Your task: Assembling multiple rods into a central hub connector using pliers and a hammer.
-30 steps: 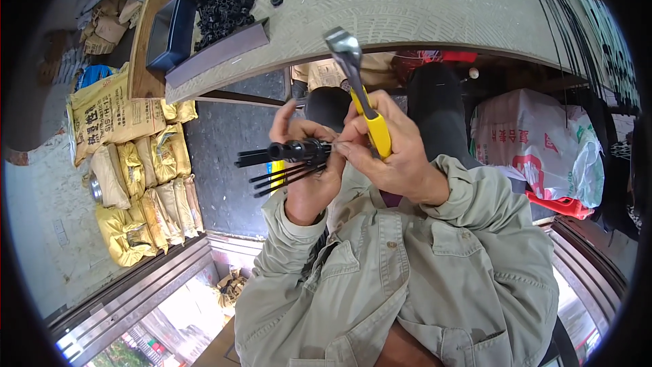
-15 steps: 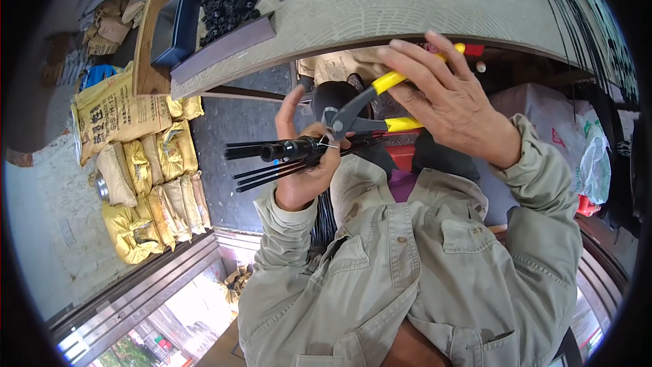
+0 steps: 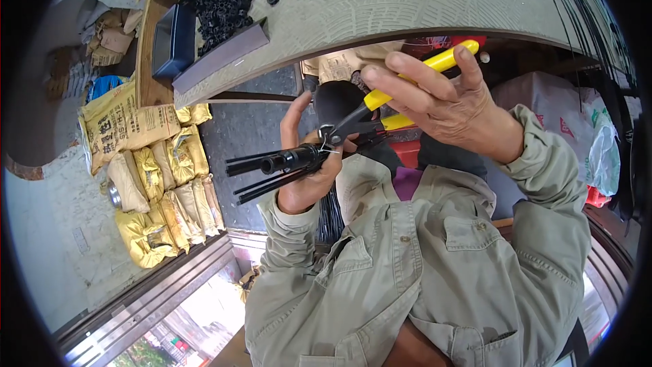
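Note:
In my left hand (image 3: 309, 187) is a bundle of thin black rods (image 3: 261, 190), gathered with a black tubular fitting (image 3: 278, 161) whose open end points left. The thumb of that hand sticks up, while its other fingers curl round the bundle. My right hand (image 3: 445, 105) grips a pair of pincers (image 3: 343, 126) with yellow handles, the fingers over the upper handle and the lower one partly behind the palm. The pincers' jaws rest against the bundle beside the fitting, at a short thin piece of bright wire (image 3: 329, 151). The jaws' exact bite is too small to tell.
Beyond my hands runs a grey worktop (image 3: 401, 7) with a heap of small black parts (image 3: 221, 10) and a blue bin (image 3: 170, 41) at its left. Yellow sacks (image 3: 142, 190) are stacked at left. Black strands (image 3: 567, 13) hang at right, above plastic bags (image 3: 550, 112).
The pincers' handles have come closer together, and their jaws sit lower against the bundle. My right fingers have shifted along the upper handle. My left hand keeps its hold.

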The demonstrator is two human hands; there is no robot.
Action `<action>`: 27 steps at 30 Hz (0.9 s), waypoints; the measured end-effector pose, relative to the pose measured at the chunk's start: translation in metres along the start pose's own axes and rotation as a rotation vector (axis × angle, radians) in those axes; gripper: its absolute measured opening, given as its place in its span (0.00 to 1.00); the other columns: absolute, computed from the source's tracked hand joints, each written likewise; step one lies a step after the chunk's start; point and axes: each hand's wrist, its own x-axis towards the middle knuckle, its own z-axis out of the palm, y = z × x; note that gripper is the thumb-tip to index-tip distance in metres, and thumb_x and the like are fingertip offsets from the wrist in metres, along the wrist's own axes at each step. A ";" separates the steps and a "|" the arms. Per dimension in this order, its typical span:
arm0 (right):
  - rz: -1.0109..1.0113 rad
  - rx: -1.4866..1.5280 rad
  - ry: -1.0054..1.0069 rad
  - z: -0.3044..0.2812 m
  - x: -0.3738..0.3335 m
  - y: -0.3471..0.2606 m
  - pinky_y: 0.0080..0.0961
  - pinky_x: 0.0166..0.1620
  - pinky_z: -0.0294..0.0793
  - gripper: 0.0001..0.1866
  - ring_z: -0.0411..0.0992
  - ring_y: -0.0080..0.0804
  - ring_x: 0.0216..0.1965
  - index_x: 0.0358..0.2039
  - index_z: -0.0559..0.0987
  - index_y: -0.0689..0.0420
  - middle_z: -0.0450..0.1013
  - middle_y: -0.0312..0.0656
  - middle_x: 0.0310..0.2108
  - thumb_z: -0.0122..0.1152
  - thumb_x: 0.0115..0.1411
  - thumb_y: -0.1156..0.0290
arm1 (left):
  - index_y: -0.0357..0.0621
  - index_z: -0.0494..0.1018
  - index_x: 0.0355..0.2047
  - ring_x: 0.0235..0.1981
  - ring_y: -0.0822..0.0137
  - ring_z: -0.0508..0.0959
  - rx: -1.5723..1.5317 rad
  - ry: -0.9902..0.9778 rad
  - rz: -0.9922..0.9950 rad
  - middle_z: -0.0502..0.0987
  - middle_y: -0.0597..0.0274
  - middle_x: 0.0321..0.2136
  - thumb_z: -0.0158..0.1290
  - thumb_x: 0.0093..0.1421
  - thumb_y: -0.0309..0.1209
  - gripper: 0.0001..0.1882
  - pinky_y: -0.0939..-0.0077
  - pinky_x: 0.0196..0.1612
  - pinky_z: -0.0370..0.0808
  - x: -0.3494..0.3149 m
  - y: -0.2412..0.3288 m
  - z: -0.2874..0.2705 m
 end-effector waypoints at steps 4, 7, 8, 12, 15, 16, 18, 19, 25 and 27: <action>-0.089 -0.033 0.022 0.000 0.006 0.002 0.48 0.63 0.35 0.21 0.54 0.20 0.57 0.46 0.73 0.47 0.56 0.24 0.55 0.52 0.49 0.66 | 0.40 0.39 0.58 0.30 0.67 0.76 0.133 -0.004 0.036 0.75 0.53 0.27 0.43 0.54 0.17 0.34 0.75 0.38 0.73 0.000 -0.003 -0.003; -0.077 0.022 -0.019 -0.003 0.001 -0.006 0.49 0.62 0.38 0.20 0.56 0.22 0.56 0.45 0.73 0.49 0.57 0.27 0.55 0.52 0.48 0.67 | 0.38 0.40 0.57 0.30 0.68 0.76 0.061 0.057 -0.010 0.75 0.53 0.28 0.44 0.53 0.16 0.33 0.76 0.38 0.73 0.001 0.005 0.005; 0.015 0.162 -0.063 -0.005 -0.003 -0.012 0.49 0.62 0.40 0.19 0.56 0.24 0.56 0.44 0.73 0.50 0.58 0.29 0.54 0.53 0.48 0.67 | 0.38 0.41 0.57 0.30 0.69 0.76 0.017 0.106 -0.050 0.75 0.53 0.28 0.44 0.53 0.16 0.33 0.77 0.37 0.73 0.000 0.006 0.006; 0.177 0.371 -0.131 -0.008 -0.012 -0.037 0.48 0.59 0.46 0.15 0.62 0.29 0.50 0.38 0.74 0.55 0.63 0.38 0.48 0.54 0.47 0.68 | 0.38 0.43 0.57 0.30 0.71 0.76 -0.020 0.139 -0.014 0.75 0.56 0.29 0.45 0.53 0.17 0.33 0.78 0.37 0.73 0.000 -0.004 0.001; 0.200 0.467 -0.166 -0.012 -0.013 -0.028 0.39 0.51 0.59 0.14 0.65 0.31 0.42 0.36 0.74 0.57 0.64 0.40 0.44 0.53 0.47 0.71 | 0.38 0.45 0.58 0.31 0.73 0.74 -0.017 0.114 -0.021 0.74 0.60 0.28 0.49 0.53 0.19 0.35 0.80 0.37 0.72 -0.001 -0.008 -0.010; 0.141 0.632 -0.337 -0.020 -0.012 -0.018 0.34 0.47 0.63 0.14 0.65 0.32 0.41 0.36 0.74 0.56 0.65 0.40 0.44 0.53 0.47 0.72 | 0.38 0.46 0.59 0.31 0.74 0.73 -0.091 -0.028 -0.038 0.74 0.61 0.28 0.51 0.52 0.20 0.37 0.81 0.37 0.71 -0.001 -0.009 -0.019; 0.059 1.043 -0.590 -0.033 0.000 0.008 0.28 0.37 0.69 0.15 0.68 0.40 0.38 0.37 0.72 0.56 0.66 0.43 0.43 0.56 0.46 0.75 | 0.38 0.46 0.60 0.31 0.76 0.72 -0.175 -0.162 -0.065 0.73 0.63 0.28 0.53 0.51 0.22 0.38 0.81 0.37 0.69 -0.001 -0.013 -0.031; 0.042 1.312 -0.707 -0.029 -0.003 0.014 0.28 0.34 0.70 0.15 0.70 0.40 0.35 0.38 0.71 0.57 0.67 0.44 0.41 0.57 0.48 0.75 | 0.35 0.50 0.58 0.30 0.70 0.72 -0.177 -0.310 0.079 0.73 0.58 0.28 0.58 0.48 0.30 0.40 0.76 0.37 0.70 0.001 -0.016 -0.033; 0.553 2.287 -1.413 -0.019 -0.006 0.023 0.25 0.29 0.72 0.27 0.74 0.33 0.27 0.49 0.61 0.58 0.71 0.45 0.36 0.61 0.51 0.68 | 0.36 0.69 0.42 0.34 0.63 0.73 -0.158 -0.280 0.185 0.73 0.55 0.36 0.63 0.42 0.45 0.32 0.75 0.39 0.67 -0.005 -0.018 -0.020; 0.142 1.360 -0.740 -0.034 0.006 0.022 0.29 0.33 0.72 0.34 0.73 0.42 0.32 0.52 0.59 0.57 0.69 0.48 0.39 0.65 0.47 0.65 | 0.36 0.69 0.43 0.35 0.65 0.73 -0.134 -0.162 0.168 0.73 0.57 0.36 0.62 0.42 0.44 0.32 0.75 0.39 0.67 -0.014 -0.017 -0.018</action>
